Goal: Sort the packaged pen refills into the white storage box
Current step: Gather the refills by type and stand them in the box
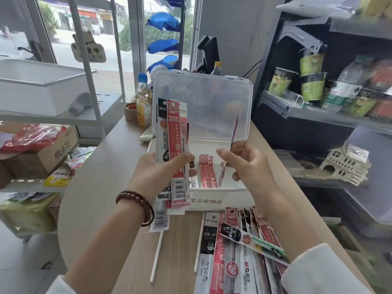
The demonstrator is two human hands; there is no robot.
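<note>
Over the white box point(233, 201), left grip point(157, 170) around a refill bundle point(176, 134), right grip point(250, 166) on one packet point(223, 172).

Storage box point(212, 201): near left corner hidden behind the held refill packs point(177, 145).
Left hand point(157, 172): fingers mostly out of sight behind those packs.
Single pack point(233, 128) in right hand point(248, 166): edge-on and blurred, print unreadable.
Refill pile point(233, 251): cut off by the near edge, right part under the sleeve point(318, 272).
Shelf goods point(314, 85), right: blurred, labels illegible.
</note>
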